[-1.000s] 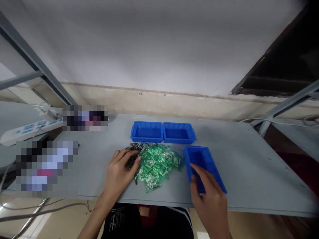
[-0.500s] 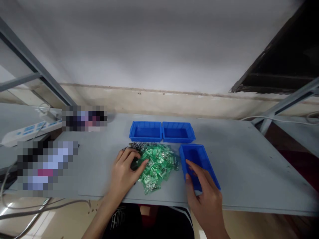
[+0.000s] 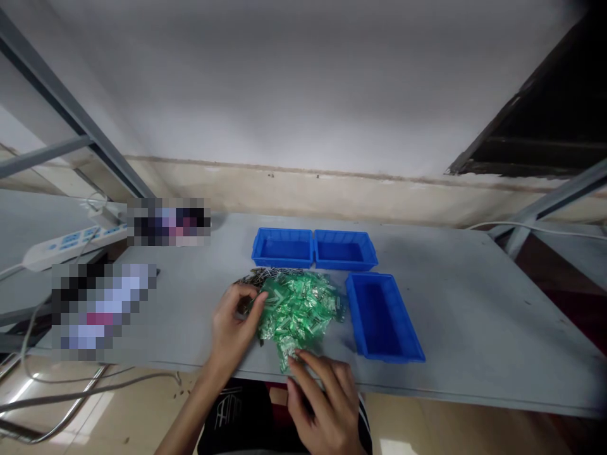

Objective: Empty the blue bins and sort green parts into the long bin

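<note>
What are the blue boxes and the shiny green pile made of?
The three blue rectangular bins look like moulded plastic: even colour, smooth matte walls. The pile of small green packets seems to be clear glossy film, judging by its crinkly glints; the contents are too small to tell.

- Two blue bins (image 3: 313,249) stand side by side, touching, at the back of a grey table (image 3: 474,316).
- A third blue bin (image 3: 384,318) lies lengthwise to the right, near the front edge.
- A white power strip (image 3: 66,243) rests on a shelf to the far left.
- Grey cables (image 3: 71,392) trail below the table's left end.
- A white wall (image 3: 303,88) rises behind.
</note>
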{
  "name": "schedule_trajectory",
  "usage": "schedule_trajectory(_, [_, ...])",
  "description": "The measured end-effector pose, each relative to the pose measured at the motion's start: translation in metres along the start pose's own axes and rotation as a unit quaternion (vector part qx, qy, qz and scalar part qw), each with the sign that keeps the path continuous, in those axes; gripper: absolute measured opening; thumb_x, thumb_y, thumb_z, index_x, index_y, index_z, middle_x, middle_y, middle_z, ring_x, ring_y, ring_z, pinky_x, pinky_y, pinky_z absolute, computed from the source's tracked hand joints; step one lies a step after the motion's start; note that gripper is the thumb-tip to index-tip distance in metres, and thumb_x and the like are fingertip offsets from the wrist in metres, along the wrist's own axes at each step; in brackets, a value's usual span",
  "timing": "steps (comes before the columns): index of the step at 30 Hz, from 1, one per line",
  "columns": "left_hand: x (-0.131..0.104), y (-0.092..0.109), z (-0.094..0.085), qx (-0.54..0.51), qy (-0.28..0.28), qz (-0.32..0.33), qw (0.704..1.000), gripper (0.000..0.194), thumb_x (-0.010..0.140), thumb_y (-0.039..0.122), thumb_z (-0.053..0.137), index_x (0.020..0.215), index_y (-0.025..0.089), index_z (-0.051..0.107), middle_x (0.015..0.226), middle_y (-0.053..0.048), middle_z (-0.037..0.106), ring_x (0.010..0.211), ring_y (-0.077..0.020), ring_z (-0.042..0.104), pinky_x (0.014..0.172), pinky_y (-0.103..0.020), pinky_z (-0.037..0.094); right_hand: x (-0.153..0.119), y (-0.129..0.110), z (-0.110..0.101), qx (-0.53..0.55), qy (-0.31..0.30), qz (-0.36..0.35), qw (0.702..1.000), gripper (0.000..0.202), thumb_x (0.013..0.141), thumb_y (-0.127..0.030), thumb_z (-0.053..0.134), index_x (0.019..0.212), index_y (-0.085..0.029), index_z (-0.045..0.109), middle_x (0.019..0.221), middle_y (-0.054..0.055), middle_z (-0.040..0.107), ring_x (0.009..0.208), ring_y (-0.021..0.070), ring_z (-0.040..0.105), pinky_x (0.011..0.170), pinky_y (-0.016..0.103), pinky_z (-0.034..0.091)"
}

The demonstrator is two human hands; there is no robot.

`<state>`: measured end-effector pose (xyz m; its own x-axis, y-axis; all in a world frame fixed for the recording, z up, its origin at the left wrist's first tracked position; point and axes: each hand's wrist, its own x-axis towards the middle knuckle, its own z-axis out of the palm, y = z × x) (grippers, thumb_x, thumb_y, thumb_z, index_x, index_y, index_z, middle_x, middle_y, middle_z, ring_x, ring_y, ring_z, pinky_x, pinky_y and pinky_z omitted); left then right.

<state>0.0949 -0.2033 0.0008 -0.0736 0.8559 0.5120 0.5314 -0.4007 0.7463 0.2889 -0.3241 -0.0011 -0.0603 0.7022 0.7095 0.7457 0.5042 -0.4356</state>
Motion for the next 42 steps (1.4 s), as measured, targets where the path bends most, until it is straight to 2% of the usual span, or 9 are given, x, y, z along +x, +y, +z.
schedule_trajectory(5, [-0.007, 0.011, -0.006, -0.101, 0.063, -0.07, 0.99, 0.028, 0.101, 0.043, 0.076, 0.088, 0.022, 0.065, 0.076, 0.002, 0.067, 0.068, -0.0141, 0.065, 0.064, -0.023, 0.052, 0.008, 0.001, 0.008, 0.099, 0.048, 0.116, 0.987, 0.039, 0.103, -0.01, 0.064, 0.136, -0.027, 0.074, 0.112, 0.008, 0.082, 0.091, 0.0238, 0.08, 0.075, 0.036, 0.067])
schedule_trajectory(9, [-0.014, 0.043, -0.007, -0.143, -0.019, -0.074, 0.987, 0.019, 0.1, 0.038, 0.079, 0.093, 0.021, 0.072, 0.081, 0.001, 0.073, 0.069, -0.0132, 0.067, 0.063, -0.02, 0.052, 0.021, -0.014, 0.016, 0.219, 0.057, 0.227, 0.947, 0.043, 0.105, -0.021, 0.069, 0.147, -0.026, 0.065, 0.106, 0.006, 0.081, 0.072, 0.016, 0.075, 0.063, 0.025, 0.063])
schedule_trajectory(12, [-0.015, 0.07, -0.005, -0.156, -0.089, -0.075, 0.981, 0.015, 0.101, 0.037, 0.078, 0.098, 0.022, 0.076, 0.085, -0.001, 0.076, 0.071, -0.0135, 0.068, 0.065, -0.021, 0.052, 0.038, -0.026, 0.02, 0.273, 0.079, 0.302, 0.91, 0.017, 0.105, -0.033, 0.072, 0.121, -0.025, 0.074, 0.086, 0.001, 0.076, 0.065, 0.0143, 0.068, 0.059, 0.023, 0.058])
schedule_trajectory(16, [-0.01, 0.092, -0.003, -0.216, -0.045, -0.158, 0.962, 0.022, 0.105, 0.045, 0.072, 0.112, 0.024, 0.072, 0.075, 0.003, 0.065, 0.064, -0.0126, 0.059, 0.062, -0.022, 0.049, 0.064, -0.032, 0.016, 0.33, 0.085, 0.391, 0.855, 0.021, 0.104, -0.046, 0.074, 0.106, -0.024, 0.074, 0.074, -0.002, 0.067, 0.059, 0.013, 0.058, 0.053, 0.022, 0.049])
schedule_trajectory(22, [-0.02, 0.09, -0.005, -0.255, -0.147, -0.194, 0.936, 0.051, 0.106, 0.056, 0.067, 0.071, 0.021, 0.051, 0.059, 0.004, 0.053, 0.053, -0.0105, 0.048, 0.049, -0.021, 0.037, 0.057, -0.037, 0.021, 0.398, 0.126, 0.475, 0.774, 0.036, 0.095, -0.057, 0.082, 0.104, -0.023, 0.075, 0.06, -0.006, 0.054, 0.048, 0.0103, 0.043, 0.044, 0.021, 0.036])
schedule_trajectory(25, [-0.028, 0.081, -0.004, -0.242, -0.109, -0.187, 0.946, 0.049, 0.106, 0.055, 0.067, 0.074, 0.022, 0.052, 0.059, 0.004, 0.052, 0.052, -0.0104, 0.048, 0.05, -0.022, 0.036, 0.042, -0.039, 0.031, 0.43, 0.124, 0.497, 0.743, 0.038, 0.097, -0.059, 0.08, 0.104, -0.022, 0.076, 0.058, -0.006, 0.055, 0.048, 0.0103, 0.046, 0.044, 0.02, 0.037])
schedule_trajectory(29, [-0.035, 0.07, -0.003, -0.216, -0.066, -0.191, 0.955, 0.049, 0.108, 0.056, 0.063, 0.074, 0.022, 0.054, 0.062, 0.004, 0.053, 0.056, -0.0117, 0.05, 0.054, -0.023, 0.039, 0.036, -0.032, 0.029, 0.44, 0.096, 0.478, 0.754, 0.042, 0.097, -0.057, 0.081, 0.122, -0.023, 0.079, 0.068, -0.003, 0.064, 0.053, 0.0114, 0.053, 0.047, 0.02, 0.044])
schedule_trajectory(35, [-0.041, 0.066, -0.004, -0.217, -0.119, -0.182, 0.952, 0.047, 0.109, 0.053, 0.063, 0.075, 0.021, 0.056, 0.064, 0.002, 0.056, 0.061, -0.0136, 0.053, 0.06, -0.025, 0.042, 0.038, -0.016, 0.014, 0.384, 0.074, 0.447, 0.805, 0.029, 0.097, -0.05, 0.082, 0.109, -0.024, 0.081, 0.071, -0.003, 0.062, 0.057, 0.0108, 0.054, 0.054, 0.022, 0.05])
schedule_trajectory(42, [-0.037, 0.065, -0.005, -0.217, -0.115, -0.182, 0.952, 0.041, 0.11, 0.054, 0.062, 0.088, 0.021, 0.07, 0.066, 0.001, 0.06, 0.061, -0.0143, 0.053, 0.059, -0.025, 0.04, 0.042, 0.006, -0.019, 0.317, 0.215, 0.477, 0.791, 0.038, 0.09, -0.052, 0.088, 0.109, -0.02, 0.08, 0.067, -0.003, 0.065, 0.049, 0.0111, 0.056, 0.046, 0.023, 0.046])
